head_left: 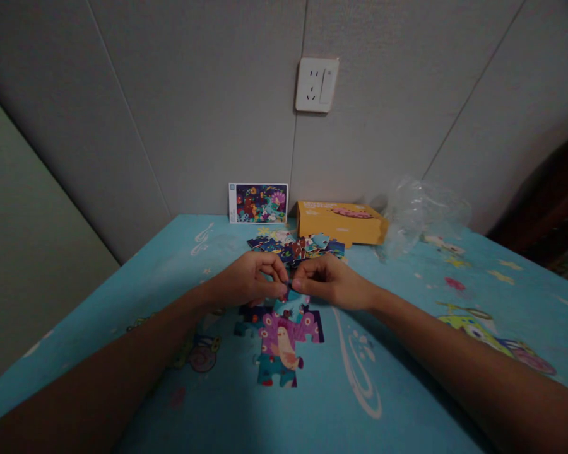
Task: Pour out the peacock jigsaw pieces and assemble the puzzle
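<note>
Grey wall panels stood behind the blue cartoon-printed tabletop (pixel 407 378), with a white wall socket (pixel 317 84) high above everything. Low in the middle of the cloth lay the joined patch (pixel 281 337) of jigsaw, purple and teal, and I place the rest from it.

Just beyond the patch's far edge the two hands met. The left hand (pixel 246 280) and the right hand (pixel 329 280) had their fingers drawn in narrow, tips nearly touching, and both pinched one small dark puzzle piece (pixel 288 287) between them, just clear of the patch. It was too dim and small for me to make out its picture.

Further beyond the patch sat a heap of loose pieces (pixel 296 246). Behind that a picture card (pixel 258 203) leaned against the wall, and to the right of the heap lay a yellow box (pixel 338 222), with a crumpled clear bag (pixel 419 214) further right.

By my reckoning the step in hand was turning and checking a single piece against the patch's far edge — not yet pressing it in. Fitting it would call for matching its tabs to the open notches there and lowering it flat without shoving the joined pieces apart.

As for writing, the box lid carried some print and the card a small mark in its corner — neither could be read from where I stood.
</note>
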A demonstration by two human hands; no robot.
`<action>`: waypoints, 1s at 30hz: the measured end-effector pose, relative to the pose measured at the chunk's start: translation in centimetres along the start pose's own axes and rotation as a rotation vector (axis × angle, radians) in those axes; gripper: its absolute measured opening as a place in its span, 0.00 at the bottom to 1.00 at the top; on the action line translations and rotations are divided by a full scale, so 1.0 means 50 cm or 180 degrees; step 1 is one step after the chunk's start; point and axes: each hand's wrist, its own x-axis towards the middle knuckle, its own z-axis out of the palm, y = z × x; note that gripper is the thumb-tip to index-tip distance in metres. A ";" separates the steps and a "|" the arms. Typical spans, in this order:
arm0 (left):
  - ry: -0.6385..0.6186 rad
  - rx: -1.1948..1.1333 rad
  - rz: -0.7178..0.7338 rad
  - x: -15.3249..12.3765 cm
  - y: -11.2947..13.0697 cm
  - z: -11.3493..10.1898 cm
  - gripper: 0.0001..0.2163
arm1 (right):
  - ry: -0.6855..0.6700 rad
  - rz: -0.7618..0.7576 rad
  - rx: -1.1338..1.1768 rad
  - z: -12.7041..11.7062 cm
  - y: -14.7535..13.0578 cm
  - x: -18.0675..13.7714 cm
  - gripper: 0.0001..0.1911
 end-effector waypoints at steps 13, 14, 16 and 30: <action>-0.0010 -0.0285 0.0158 0.001 -0.005 -0.009 0.12 | -0.0415 0.0019 -0.0082 -0.008 0.000 -0.006 0.22; -0.0035 -0.0274 0.0157 0.001 -0.006 -0.008 0.12 | -0.0427 -0.0031 -0.0013 -0.010 0.000 -0.006 0.22; -0.0089 -0.0253 0.0127 0.000 -0.006 -0.005 0.12 | -0.0422 -0.0119 0.0102 -0.013 -0.002 -0.005 0.22; -0.0553 0.0024 0.0102 -0.005 -0.010 -0.017 0.14 | 0.0068 -0.0072 0.0333 -0.011 -0.006 -0.002 0.19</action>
